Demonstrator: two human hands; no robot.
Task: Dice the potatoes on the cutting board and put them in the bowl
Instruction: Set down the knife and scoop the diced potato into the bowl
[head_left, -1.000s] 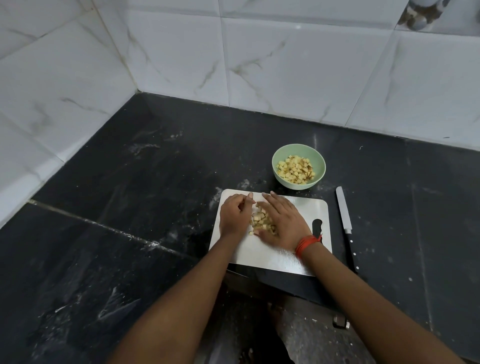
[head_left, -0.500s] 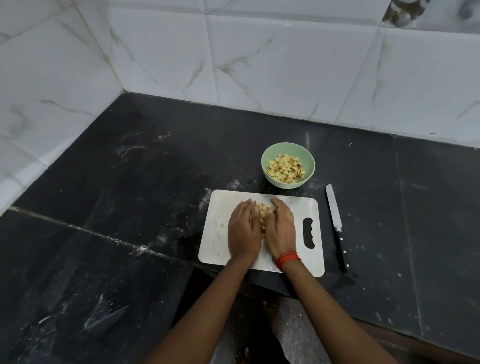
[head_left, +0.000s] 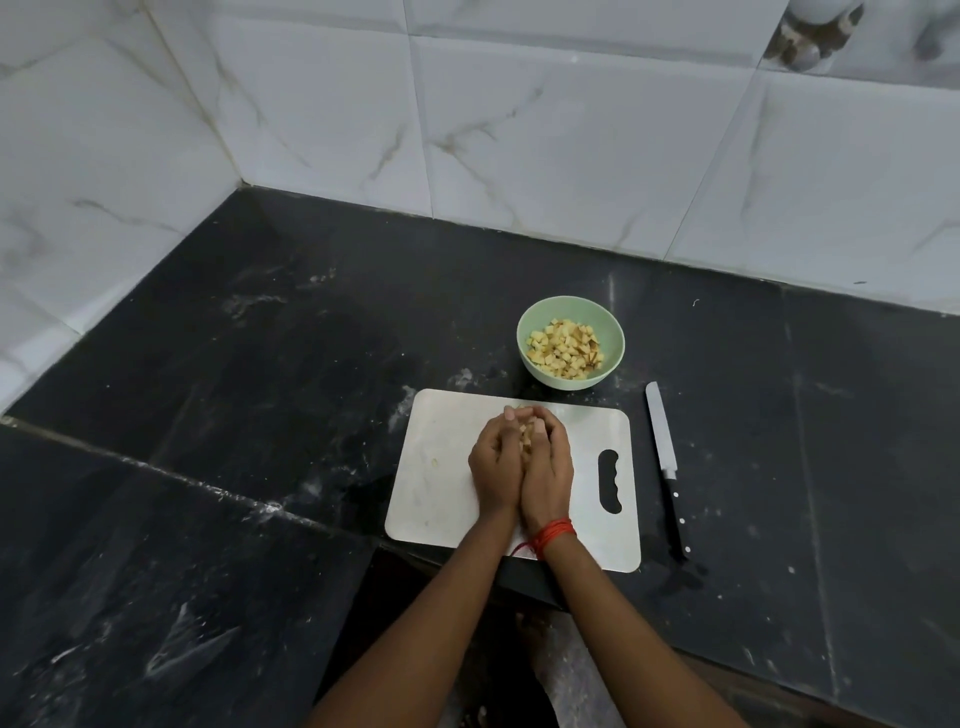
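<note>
Pale green bowl (head_left: 608, 332), white cutting board (head_left: 441, 467), black counter (head_left: 260, 415)

The cutting board (head_left: 441, 467) lies on the counter (head_left: 260, 389) at its near edge. Just behind its far edge stands the bowl (head_left: 535, 319), diced potato (head_left: 566, 349) inside. The knife (head_left: 668, 470) lies right of the board, handle nearest. Over the board's middle, the left hand (head_left: 493, 467) and right hand (head_left: 549, 475) cup potato pieces (head_left: 527, 435) between them.

Dim, even indoor light (faint sheen on the dark counter (head_left: 260, 415)); wide-angle bending at edges, slightly soft.
</note>
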